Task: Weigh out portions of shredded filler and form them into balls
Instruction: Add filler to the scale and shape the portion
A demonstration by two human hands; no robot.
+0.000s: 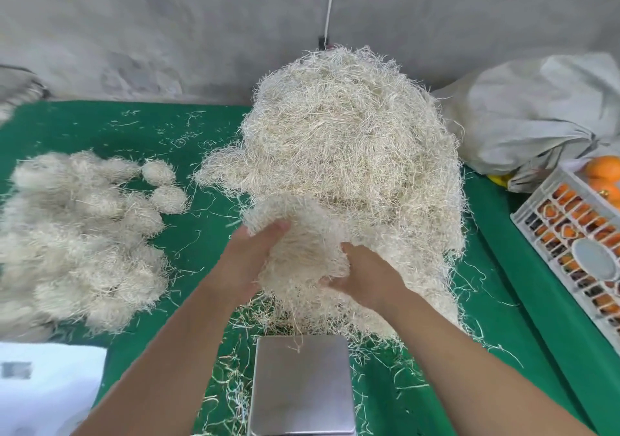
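Bright, even, soft-shadowed light; wide-angle bending and slight blur at the edges.

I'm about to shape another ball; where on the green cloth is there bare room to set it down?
Fairly bare green cloth lies behind the finished balls, left of the big filler heap. A narrower strip runs between them. Around the scale it is crowded with loose strands.

Both hands (250, 261) (365, 276) gripping filler clump (302, 251) above scale (302, 385); finished balls (84, 234) left
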